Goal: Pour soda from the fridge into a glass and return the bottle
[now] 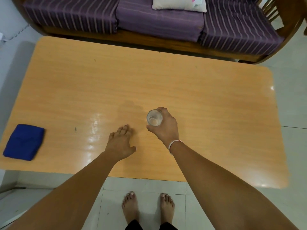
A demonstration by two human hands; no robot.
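Glass: a clear drinking glass (pixel 154 117) is standing upright on the wooden desk (pixel 199 100), mouth up, looking empty, slightly right of the person's midline.
Right hand: the right hand (pixel 166 126) is wrapping the glass from its right side, thumb at the near edge and fingers curling round the far side, so it is gripping the glass.
Left hand: the left hand (pixel 120 141) is hovering or resting low over the desk with fingers straight and spread, holding nothing, just to the left of the glass and apart from it; I cannot tell whether the palm is touching the wood.
Key relation: the glass's long axis is running vertically, and the right hand is the nearer one, already on it; the left is lying free beside it.
Soda bottle: no bottle or fridge is showing in this view, so the pouring is not yet beginning.
Likely next need: judging from this, the glass is needing to be left steady on the desk while the soda is being fetched.
Nearby: a folded blue cloth (pixel 24 142) is lying at the desk's left end, well apart.
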